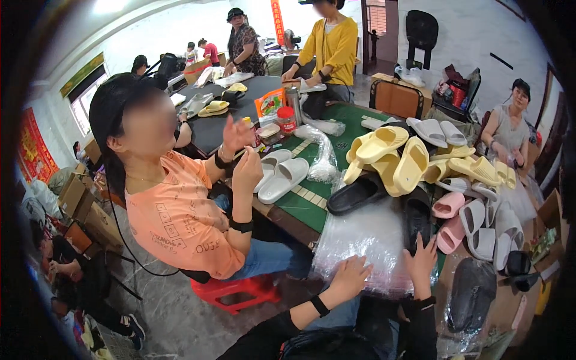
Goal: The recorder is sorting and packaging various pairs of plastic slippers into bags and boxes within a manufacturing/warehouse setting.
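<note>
My left hand (351,278) lies with its fingers stretched out on a stack of clear plastic bags (354,243) at the table's near edge. Fingers apart, my right hand (422,262) reaches over the right side of the stack. Its fingertips are at the near end of a black slipper (415,213); whether they touch it I cannot tell. Another black slipper (354,197) rests at the far edge of the bags. Beyond it rises a pile of yellow slippers (384,144). Pink slippers (449,205) and grey slippers (508,234) lie to the right.
At my left a person in an orange shirt (180,210) sits on a red stool (234,295), both hands raised. Grey slippers (282,180) lie before them. A bagged dark slipper (472,295) is near my right arm. Other people stand or sit around the tables.
</note>
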